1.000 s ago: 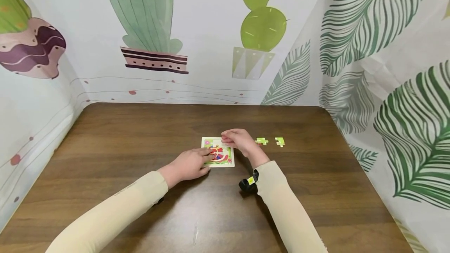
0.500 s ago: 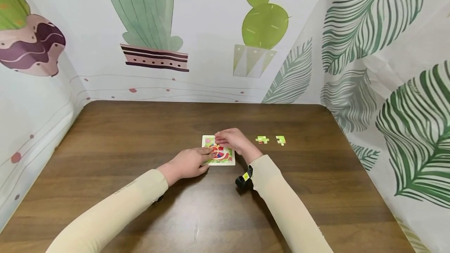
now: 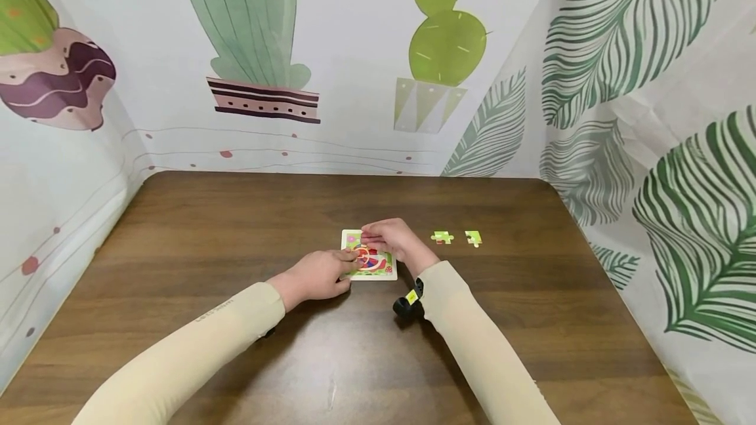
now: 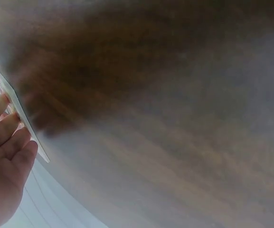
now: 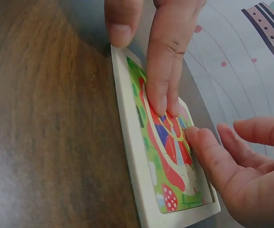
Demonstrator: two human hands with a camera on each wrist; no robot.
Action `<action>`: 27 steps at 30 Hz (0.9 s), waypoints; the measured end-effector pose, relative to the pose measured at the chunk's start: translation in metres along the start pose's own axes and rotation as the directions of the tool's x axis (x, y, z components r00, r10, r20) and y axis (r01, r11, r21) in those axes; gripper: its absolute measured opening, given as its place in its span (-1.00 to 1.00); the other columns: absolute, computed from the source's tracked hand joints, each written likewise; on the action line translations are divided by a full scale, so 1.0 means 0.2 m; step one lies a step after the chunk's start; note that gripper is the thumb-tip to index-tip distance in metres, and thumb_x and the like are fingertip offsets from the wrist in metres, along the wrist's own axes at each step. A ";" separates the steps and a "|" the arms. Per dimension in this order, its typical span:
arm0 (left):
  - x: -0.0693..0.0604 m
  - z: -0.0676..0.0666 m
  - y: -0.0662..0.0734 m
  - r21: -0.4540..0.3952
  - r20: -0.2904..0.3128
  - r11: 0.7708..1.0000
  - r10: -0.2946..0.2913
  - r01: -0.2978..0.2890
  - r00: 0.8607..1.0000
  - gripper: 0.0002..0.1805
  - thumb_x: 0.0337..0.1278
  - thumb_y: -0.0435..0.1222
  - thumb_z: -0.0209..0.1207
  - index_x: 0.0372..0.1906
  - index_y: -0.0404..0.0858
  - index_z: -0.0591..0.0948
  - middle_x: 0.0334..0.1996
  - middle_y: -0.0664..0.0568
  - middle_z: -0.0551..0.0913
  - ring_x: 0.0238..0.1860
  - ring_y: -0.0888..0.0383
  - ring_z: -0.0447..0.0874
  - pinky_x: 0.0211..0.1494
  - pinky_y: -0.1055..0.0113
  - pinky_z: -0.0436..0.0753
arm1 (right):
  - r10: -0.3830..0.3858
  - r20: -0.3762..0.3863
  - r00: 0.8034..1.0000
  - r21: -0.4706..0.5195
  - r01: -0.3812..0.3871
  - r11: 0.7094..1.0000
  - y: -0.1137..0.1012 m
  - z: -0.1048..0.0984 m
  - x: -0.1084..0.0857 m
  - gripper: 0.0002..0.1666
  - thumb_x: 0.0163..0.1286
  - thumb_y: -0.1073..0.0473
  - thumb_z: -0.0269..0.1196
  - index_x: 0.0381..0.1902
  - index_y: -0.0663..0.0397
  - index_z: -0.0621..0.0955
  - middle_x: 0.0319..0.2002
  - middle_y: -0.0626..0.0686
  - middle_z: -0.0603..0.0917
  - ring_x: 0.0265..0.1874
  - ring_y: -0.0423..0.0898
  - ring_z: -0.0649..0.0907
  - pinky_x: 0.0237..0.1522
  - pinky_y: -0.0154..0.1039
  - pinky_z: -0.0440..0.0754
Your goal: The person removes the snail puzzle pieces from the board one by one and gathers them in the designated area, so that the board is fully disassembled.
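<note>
A small white-rimmed puzzle tray with a red, blue and green picture lies on the table. My left hand rests on its left side, its fingers extended; two fingertips press the picture in the right wrist view, where the thumb is at the rim. From the right, my right hand reaches over the tray's upper part, one fingertip touching the picture's edge. No piece shows in the right hand. In the left wrist view, the left hand is beside the tray rim.
Two loose green puzzle pieces lie apart on the brown table, right of the tray. Patterned cloth stands behind and beside the table. A black wrist device hangs below the right cuff.
My right hand has moved left across the tray's upper part, uncovering more of the nearer loose piece. My left hand has stayed on the tray.
</note>
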State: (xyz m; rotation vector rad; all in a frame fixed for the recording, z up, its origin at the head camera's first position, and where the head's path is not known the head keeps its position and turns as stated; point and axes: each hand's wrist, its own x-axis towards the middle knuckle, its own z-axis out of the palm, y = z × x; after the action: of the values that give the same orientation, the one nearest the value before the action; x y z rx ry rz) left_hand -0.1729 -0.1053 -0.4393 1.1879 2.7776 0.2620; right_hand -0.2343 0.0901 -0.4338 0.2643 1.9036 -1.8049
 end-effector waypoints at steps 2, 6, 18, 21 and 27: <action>0.00 0.00 0.00 -0.005 0.007 1.000 -0.005 0.005 1.000 -0.51 0.27 -0.26 0.13 0.28 -0.28 0.64 0.34 -0.19 0.61 0.35 -0.09 0.63 0.35 0.03 0.62 | 0.001 -0.001 1.000 0.013 -0.001 1.000 0.00 0.00 0.00 -0.59 0.55 0.31 0.11 0.24 0.46 0.58 0.09 0.33 0.73 -0.33 -0.24 0.76 -0.15 -0.41 0.77; 0.00 -0.01 0.00 -0.014 0.015 1.000 -0.018 0.019 1.000 -0.50 0.27 -0.26 0.14 0.29 -0.27 0.63 0.36 -0.18 0.59 0.38 -0.07 0.60 0.38 0.04 0.60 | 0.012 -0.004 1.000 0.035 -0.012 0.999 0.00 0.00 0.01 -0.57 0.54 0.34 0.11 0.28 0.44 0.56 0.09 0.32 0.73 -0.37 -0.28 0.75 -0.23 -0.47 0.75; -0.01 -0.01 0.01 -0.023 0.015 0.999 -0.032 0.033 0.999 -0.49 0.26 -0.27 0.12 0.30 -0.27 0.62 0.38 -0.17 0.57 0.40 -0.08 0.58 0.39 0.03 0.59 | 0.047 -0.037 0.998 0.090 -0.044 0.995 0.00 0.01 0.04 -0.58 0.49 0.41 0.15 0.26 0.47 0.56 -0.20 0.17 0.81 -0.45 -0.26 0.73 -0.32 -0.47 0.74; 0.00 -0.01 0.01 -0.021 0.012 0.999 -0.033 0.033 0.999 -0.49 0.25 -0.27 0.11 0.30 -0.26 0.62 0.38 -0.17 0.57 0.39 -0.08 0.59 0.38 0.03 0.60 | 0.053 -0.042 0.998 0.059 -0.050 0.997 0.00 0.01 0.05 -0.59 0.46 0.42 0.17 0.23 0.46 0.58 -0.29 0.11 0.78 -0.46 -0.26 0.72 -0.34 -0.48 0.72; -0.01 0.01 0.01 -0.017 0.008 0.999 -0.034 0.034 0.999 -0.49 0.23 -0.28 0.10 0.29 -0.25 0.64 0.36 -0.16 0.59 0.38 -0.08 0.60 0.35 0.03 0.62 | 0.038 -0.040 0.998 -0.105 -0.042 0.994 -0.02 0.03 0.06 -0.64 0.45 0.39 0.20 0.15 0.43 0.65 -0.24 0.14 0.79 -0.45 -0.27 0.69 -0.30 -0.48 0.72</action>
State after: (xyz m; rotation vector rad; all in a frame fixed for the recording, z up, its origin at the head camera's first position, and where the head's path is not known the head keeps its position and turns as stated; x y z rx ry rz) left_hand -0.1705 -0.1048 -0.4399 1.1343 2.7804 0.2779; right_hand -0.2448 0.0824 -0.4362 0.3000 1.9990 -1.6777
